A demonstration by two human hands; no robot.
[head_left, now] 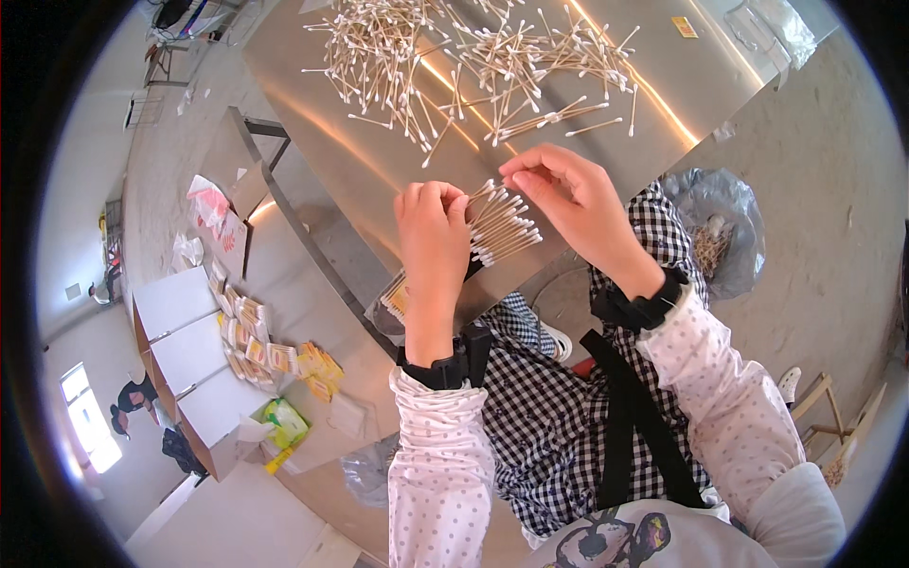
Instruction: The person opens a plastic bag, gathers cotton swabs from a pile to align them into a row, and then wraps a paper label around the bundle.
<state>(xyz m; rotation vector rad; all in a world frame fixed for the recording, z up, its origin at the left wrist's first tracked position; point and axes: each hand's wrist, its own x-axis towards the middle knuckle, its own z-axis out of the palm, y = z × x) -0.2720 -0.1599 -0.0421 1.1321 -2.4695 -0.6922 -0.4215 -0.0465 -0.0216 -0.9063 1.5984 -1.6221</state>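
A fanned row of cotton swabs [507, 230] with wooden sticks and white tips sticks out to the right of my left hand [434, 227]. That hand is closed around their other ends. Just right of the upper swab tips is my right hand [568, 199], its thumb and fingertips drawn together. Whether a swab is between those fingertips is too small to tell. Farther off, a large loose pile of cotton swabs [379, 71] spreads over the shiny metal table [327, 156]. Partly behind my left wrist, a yellowish pack of swabs [394, 295] shows.
At left, a second table [322, 331] bears several packs of swabs [248, 327] beside a white-flapped carton [185, 341]. A clear plastic bag [729, 227] with sticks in it stands right of my knee. Another person [142, 402] is at the far left.
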